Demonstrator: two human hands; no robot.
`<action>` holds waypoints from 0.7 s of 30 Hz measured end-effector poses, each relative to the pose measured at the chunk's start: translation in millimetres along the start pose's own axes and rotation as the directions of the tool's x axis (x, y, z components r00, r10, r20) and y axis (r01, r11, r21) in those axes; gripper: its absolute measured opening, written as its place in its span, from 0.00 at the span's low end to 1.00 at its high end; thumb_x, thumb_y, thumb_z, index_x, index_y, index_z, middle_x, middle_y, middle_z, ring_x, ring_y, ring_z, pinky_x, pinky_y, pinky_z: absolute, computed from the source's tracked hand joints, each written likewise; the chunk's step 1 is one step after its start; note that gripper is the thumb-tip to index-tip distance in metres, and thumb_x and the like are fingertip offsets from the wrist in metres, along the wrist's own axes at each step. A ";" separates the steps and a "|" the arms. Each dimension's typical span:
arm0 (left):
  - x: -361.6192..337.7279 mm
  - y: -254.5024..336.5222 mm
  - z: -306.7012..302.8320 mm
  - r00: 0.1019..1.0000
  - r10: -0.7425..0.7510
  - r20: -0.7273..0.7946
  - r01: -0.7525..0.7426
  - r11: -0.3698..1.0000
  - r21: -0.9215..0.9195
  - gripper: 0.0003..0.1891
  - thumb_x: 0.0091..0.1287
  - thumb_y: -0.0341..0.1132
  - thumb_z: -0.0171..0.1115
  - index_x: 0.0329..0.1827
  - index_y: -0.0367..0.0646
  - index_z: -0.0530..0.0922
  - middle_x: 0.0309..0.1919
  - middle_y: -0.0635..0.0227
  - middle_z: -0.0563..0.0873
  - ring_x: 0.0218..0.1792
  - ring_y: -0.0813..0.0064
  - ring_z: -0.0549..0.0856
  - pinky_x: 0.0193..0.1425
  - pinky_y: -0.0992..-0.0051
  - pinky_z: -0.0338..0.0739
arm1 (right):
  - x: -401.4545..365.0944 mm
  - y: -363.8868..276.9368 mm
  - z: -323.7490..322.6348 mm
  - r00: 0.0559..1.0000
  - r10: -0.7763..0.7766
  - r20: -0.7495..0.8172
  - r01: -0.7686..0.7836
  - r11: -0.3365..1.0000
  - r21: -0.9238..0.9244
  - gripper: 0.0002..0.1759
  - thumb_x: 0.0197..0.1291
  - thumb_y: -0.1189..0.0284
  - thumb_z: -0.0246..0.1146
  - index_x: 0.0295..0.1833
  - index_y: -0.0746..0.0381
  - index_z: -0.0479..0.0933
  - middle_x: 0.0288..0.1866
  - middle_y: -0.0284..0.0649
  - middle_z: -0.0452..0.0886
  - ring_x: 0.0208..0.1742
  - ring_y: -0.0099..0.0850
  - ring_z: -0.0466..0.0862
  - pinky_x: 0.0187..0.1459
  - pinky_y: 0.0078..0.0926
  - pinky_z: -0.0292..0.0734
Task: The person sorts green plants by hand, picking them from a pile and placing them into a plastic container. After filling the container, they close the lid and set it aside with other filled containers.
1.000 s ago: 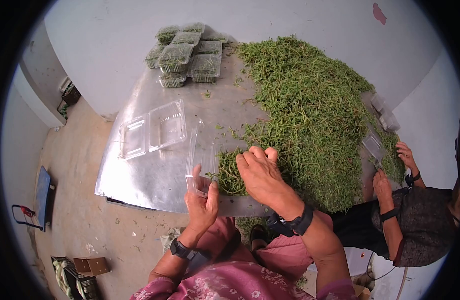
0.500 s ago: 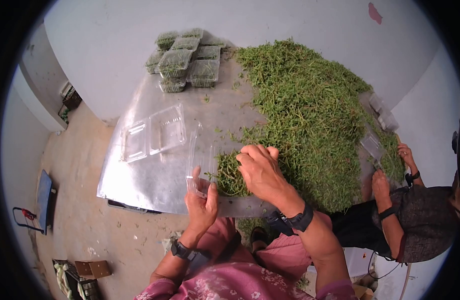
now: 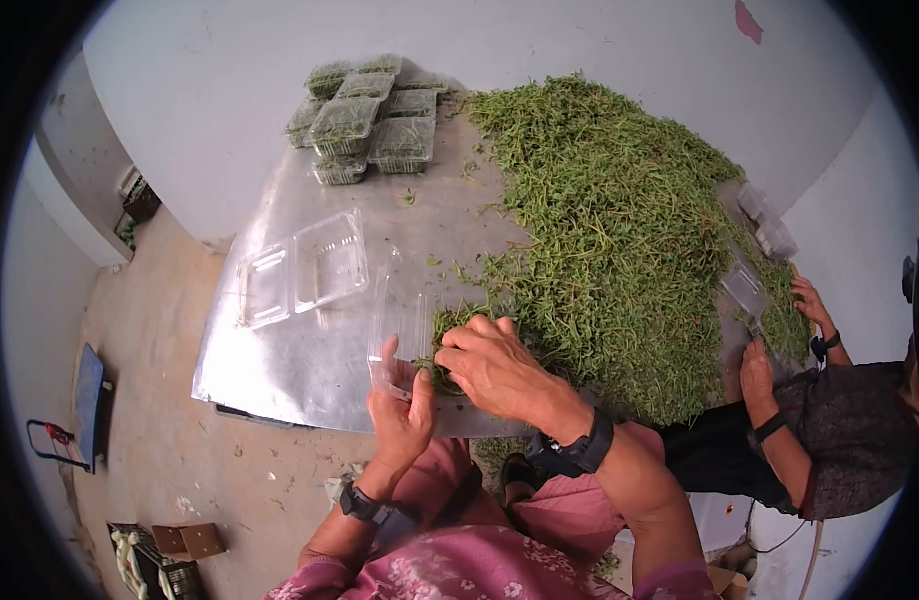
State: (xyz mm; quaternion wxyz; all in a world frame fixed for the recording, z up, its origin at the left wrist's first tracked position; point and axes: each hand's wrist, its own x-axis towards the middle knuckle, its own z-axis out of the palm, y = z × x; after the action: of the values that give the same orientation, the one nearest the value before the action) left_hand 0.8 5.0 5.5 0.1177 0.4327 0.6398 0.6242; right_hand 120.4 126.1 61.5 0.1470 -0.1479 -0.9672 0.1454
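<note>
My left hand (image 3: 404,408) holds a clear plastic clamshell box (image 3: 398,325), tilted on its side at the near edge of the metal table (image 3: 280,360). My right hand (image 3: 492,365) is closed on a bunch of green herb sprigs (image 3: 450,330) and presses them against the open box. A large heap of the same green herbs (image 3: 620,230) covers the right half of the table.
Another open clamshell box (image 3: 302,268) lies flat to the left. Several filled, closed boxes (image 3: 365,115) are stacked at the far end. A second person (image 3: 780,400) at the right holds a box by the heap. A blue cart (image 3: 85,390) stands on the floor.
My right hand has dragged a bunch of herbs from the heap leftward and nearer, up to the box mouth. The box in my left hand has stayed nearly still.
</note>
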 end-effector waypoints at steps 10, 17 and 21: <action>0.1 1.4 0.1 0.999 -0.039 0.002 0.039 0.999 0.022 0.28 0.69 0.29 0.59 0.70 0.30 0.62 0.27 0.70 0.76 0.29 0.81 0.74 0.35 0.78 0.71 | -3.7 3.2 10.5 0.992 -0.045 -0.117 0.046 0.999 0.007 0.05 0.60 0.73 0.58 0.36 0.57 0.80 0.39 0.34 0.73 0.48 0.35 0.71 0.49 0.39 0.63; -0.4 4.2 2.0 0.998 -0.064 -0.022 0.064 0.998 -0.007 0.27 0.69 0.27 0.58 0.69 0.29 0.62 0.31 0.70 0.76 0.32 0.81 0.74 0.38 0.79 0.71 | -3.9 1.9 8.5 0.999 -0.007 -0.045 0.005 0.999 -0.040 0.06 0.60 0.71 0.62 0.41 0.55 0.82 0.41 0.30 0.76 0.48 0.32 0.72 0.49 0.35 0.63; -0.3 1.5 2.0 0.991 -0.131 -0.015 0.130 0.988 -0.082 0.27 0.69 0.27 0.58 0.69 0.29 0.62 0.32 0.71 0.76 0.33 0.82 0.74 0.38 0.80 0.71 | -2.8 1.0 7.2 1.000 -0.003 -0.020 0.001 0.998 -0.062 0.05 0.60 0.71 0.61 0.40 0.55 0.82 0.40 0.31 0.75 0.48 0.33 0.72 0.49 0.36 0.63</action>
State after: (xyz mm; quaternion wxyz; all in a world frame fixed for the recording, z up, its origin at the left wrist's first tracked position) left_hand 3.0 6.0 6.4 0.1692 0.3782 0.6420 0.6451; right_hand 120.9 124.4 53.9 0.1522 -0.1528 -0.9698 0.1137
